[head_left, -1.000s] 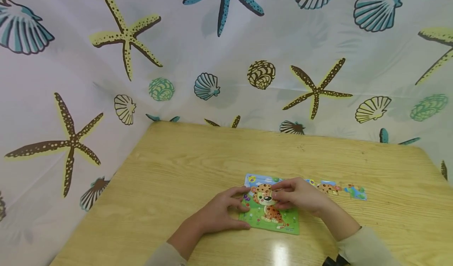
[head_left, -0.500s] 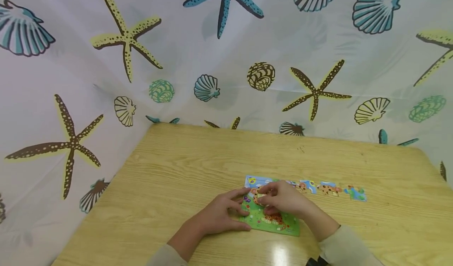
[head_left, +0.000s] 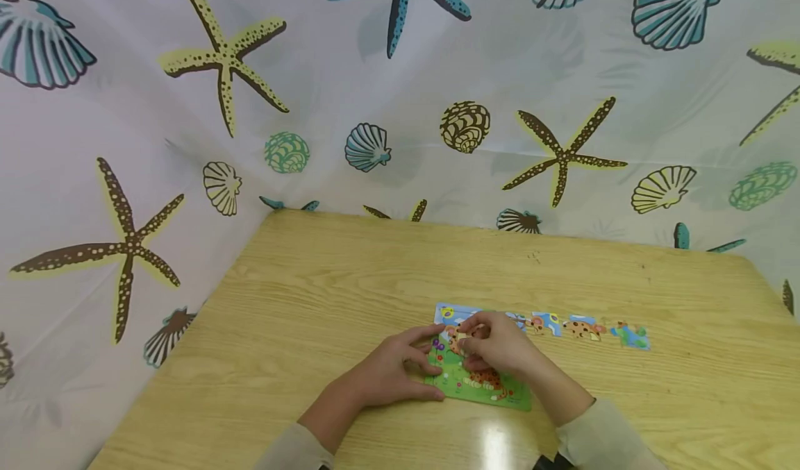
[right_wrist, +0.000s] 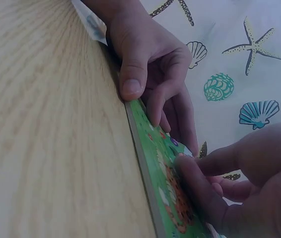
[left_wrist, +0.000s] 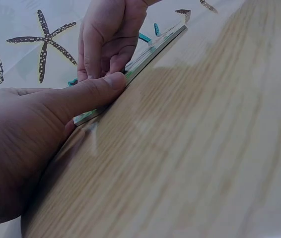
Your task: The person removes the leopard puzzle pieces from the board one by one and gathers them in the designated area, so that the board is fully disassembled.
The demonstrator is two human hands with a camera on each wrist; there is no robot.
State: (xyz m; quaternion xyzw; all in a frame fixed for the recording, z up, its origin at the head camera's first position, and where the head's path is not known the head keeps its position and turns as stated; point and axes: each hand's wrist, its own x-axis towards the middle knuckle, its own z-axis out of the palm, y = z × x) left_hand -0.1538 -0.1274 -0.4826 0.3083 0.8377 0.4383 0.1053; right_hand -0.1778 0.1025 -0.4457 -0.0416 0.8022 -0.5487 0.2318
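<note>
A thin puzzle board (head_left: 450, 384) with a cartoon leopard on green grass under blue sky lies flat on the wooden table. My left hand (head_left: 396, 369) rests at its left side, fingertips on the edge and thumb at the near left corner, as the right wrist view shows. Over the leopard's face, my right hand (head_left: 500, 345) bends thumb and fingers together, pinching at a puzzle piece (right_wrist: 181, 150) whose pale edge peeks out by the fingertips. Most of that piece and the face is hidden under the hand.
Several loose puzzle pieces (head_left: 582, 328) lie in a row right of the board's far edge, with a blue and green piece (head_left: 631, 336) at the end. A white cloth (head_left: 400, 178) with starfish and shells hangs behind and left of the wooden table (head_left: 312, 275).
My right hand has shifted left from the right side of the leopard's face to over its middle, uncovering more of the loose pieces. My left hand stays at the board's edge.
</note>
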